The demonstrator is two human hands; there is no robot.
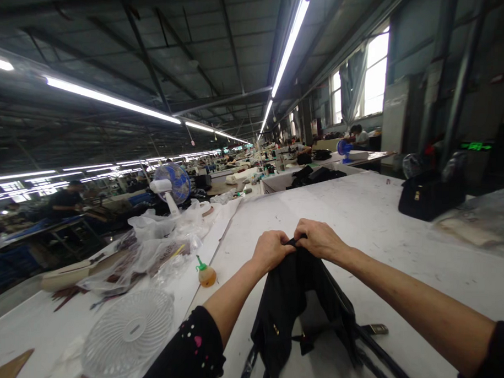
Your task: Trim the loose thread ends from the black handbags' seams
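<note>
A black bag (pixel 281 300) with a small gold-coloured fitting and long straps hangs from both hands over the white tabletop. My left hand (pixel 271 249) pinches its top edge from the left. Right beside it, my right hand (pixel 317 238) grips the same edge, the fingers curled over the dark fabric. The two hands nearly touch at the fingertips. Below them the bag spreads into two flaps with a gap between. A strap end with a metal piece (pixel 378 329) lies on the table to the right.
A green-capped oil bottle (pixel 206 274) stands left of the bag. Nearer are a white fan grille (pixel 133 329) and clear plastic wrapping (pixel 150 262). A blue fan (pixel 173 183) stands behind. Another black bag (pixel 427 195) sits at the right, beside plastic-covered pieces (pixel 482 219). People work farther back.
</note>
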